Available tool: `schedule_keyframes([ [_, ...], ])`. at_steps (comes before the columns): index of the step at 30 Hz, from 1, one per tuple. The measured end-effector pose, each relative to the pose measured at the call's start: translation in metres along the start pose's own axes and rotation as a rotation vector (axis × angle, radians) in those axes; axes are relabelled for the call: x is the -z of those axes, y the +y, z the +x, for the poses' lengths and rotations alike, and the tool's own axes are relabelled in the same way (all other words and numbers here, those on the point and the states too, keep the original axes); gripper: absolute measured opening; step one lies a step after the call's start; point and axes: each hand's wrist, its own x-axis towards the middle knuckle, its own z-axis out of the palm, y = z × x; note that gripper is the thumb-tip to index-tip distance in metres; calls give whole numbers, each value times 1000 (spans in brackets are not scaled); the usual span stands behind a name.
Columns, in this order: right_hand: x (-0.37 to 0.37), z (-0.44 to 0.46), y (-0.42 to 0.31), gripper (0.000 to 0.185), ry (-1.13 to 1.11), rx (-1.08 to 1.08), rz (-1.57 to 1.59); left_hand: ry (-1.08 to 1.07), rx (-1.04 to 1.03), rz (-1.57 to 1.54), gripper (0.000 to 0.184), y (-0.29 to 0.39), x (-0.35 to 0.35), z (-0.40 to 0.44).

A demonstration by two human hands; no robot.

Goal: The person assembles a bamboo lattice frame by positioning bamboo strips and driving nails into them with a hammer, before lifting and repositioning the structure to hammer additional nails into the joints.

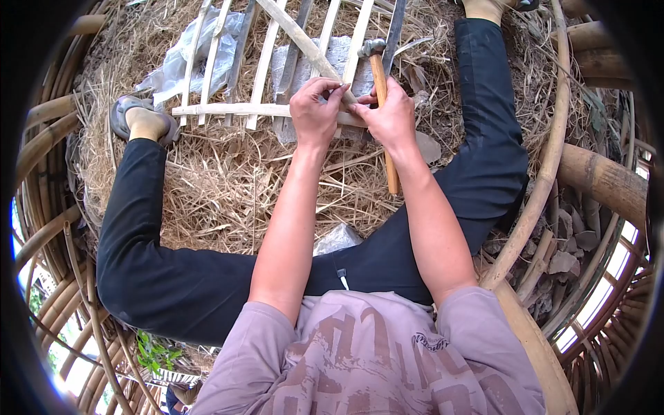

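My left hand [317,114] is closed at the lower end of a diagonal bamboo strip [301,39], its thumb and fingertips pinched; anything small between them is too tiny to make out. Beside it, my right hand [389,117] has thumb and index finger at the same strip end, where it meets a crosswise strip [242,109]. A hammer [379,76] with a wooden handle passes under or through my right hand, its metal head pointing away from me. Several slats [265,62] of a bamboo lattice lie beyond my hands.
A stone block [283,129] lies under the lattice. Clear plastic sheeting [181,61] is at the upper left, over straw [207,200]. My legs spread around the work. Curved bamboo poles [553,138] stand at the right, with broken stones [564,263] beside them.
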Motion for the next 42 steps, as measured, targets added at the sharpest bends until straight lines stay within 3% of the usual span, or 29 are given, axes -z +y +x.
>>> schedule_keyframes([
  [42, -3, 1, 3, 41, 12, -9, -5, -2, -34, 23, 8, -2, 0, -2],
])
